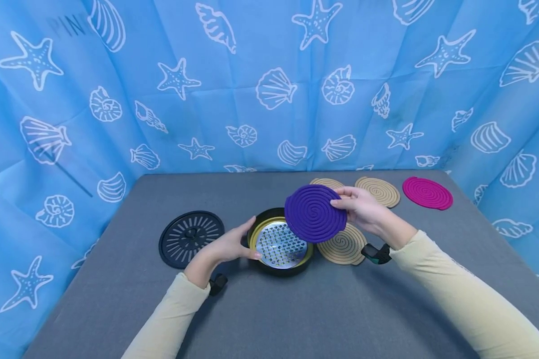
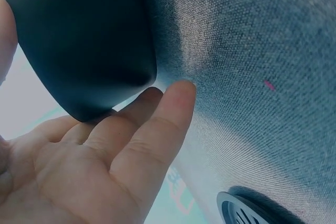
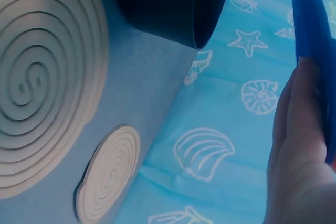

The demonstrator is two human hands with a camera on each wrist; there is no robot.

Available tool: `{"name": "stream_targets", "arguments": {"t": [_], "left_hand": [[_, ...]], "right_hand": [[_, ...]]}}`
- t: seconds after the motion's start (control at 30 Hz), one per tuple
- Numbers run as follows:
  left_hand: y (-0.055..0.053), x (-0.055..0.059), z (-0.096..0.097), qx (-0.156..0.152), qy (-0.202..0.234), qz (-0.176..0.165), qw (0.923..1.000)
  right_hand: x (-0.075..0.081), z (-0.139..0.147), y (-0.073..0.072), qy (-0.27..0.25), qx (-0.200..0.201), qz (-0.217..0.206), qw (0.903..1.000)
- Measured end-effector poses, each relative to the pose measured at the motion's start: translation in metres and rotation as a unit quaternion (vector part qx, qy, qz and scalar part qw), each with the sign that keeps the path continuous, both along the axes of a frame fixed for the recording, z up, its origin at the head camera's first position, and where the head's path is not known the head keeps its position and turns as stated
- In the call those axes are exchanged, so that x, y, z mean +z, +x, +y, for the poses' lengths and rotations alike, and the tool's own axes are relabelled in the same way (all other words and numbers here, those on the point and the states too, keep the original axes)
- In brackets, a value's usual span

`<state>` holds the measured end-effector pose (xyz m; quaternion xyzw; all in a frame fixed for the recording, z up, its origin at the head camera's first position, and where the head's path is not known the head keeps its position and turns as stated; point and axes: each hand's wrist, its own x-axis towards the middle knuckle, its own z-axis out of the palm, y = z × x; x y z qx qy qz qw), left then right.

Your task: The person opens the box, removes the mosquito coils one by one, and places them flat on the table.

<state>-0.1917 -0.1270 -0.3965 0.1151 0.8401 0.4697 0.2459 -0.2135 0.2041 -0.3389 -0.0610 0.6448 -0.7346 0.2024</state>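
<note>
In the head view, a purple spiral-coil coaster (image 1: 315, 213) is pinched at its right edge by my right hand (image 1: 364, 207), tilted above a black round container (image 1: 283, 271). Inside that container sits a shiny perforated metal disc (image 1: 280, 244) with a yellow rim. My left hand (image 1: 229, 244) grips the container's left side, thumb at the near rim. The left wrist view shows the left fingers (image 2: 152, 145) against the dark outer wall (image 2: 84, 40). Right of the container lies a beige spiral coaster (image 1: 343, 247), partly hidden by the purple one.
A black slotted disc (image 1: 192, 237) with a central knob lies on the grey table (image 1: 296, 319) at left. Toward the back right are two more beige coasters, one (image 1: 378, 191) in plain sight, and a magenta coaster (image 1: 427, 193). A blue shell-print curtain (image 1: 251, 99) surrounds the table.
</note>
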Motion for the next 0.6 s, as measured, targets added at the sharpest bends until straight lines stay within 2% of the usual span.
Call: {"name": "stream_targets", "arguments": {"t": [0.6], "left_hand": [[0.0, -0.001, -0.001, 0.001, -0.001, -0.007, 1.0]], "right_hand": [[-0.005, 0.06, 0.024, -0.071, -0.079, -0.034, 0.9937]]}}
